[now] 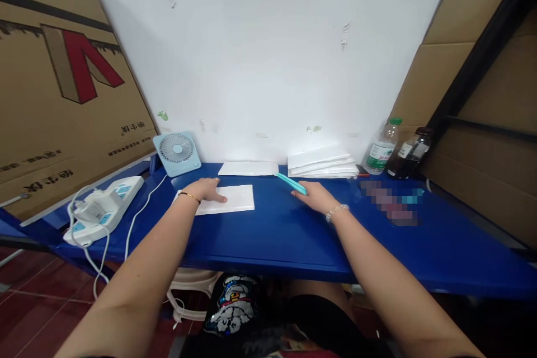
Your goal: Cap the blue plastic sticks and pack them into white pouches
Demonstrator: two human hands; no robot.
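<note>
My left hand [204, 190] lies on a flat white rectangular sheet or packet [237, 199], with the thumb spread out and the other fingers partly hidden. In my right hand [316, 198] is a long, slim turquoise tool [291, 183]; its exact kind I cannot make out. The tool's far end points up and left to the corner of another flat white piece [247, 168] by the wall. Whether it touches that piece, I cannot tell. To the right of that piece, a stack of similar white pieces [321, 163] lies against the wall.
A pale blue fan [177, 151] and a white power strip [111, 207] with cables stand at the left of the blue table [277, 240]. At right are a green-capped bottle [382, 148], a dark-filled bottle [409, 154] and a blurred patch. Cardboard flanks both sides.
</note>
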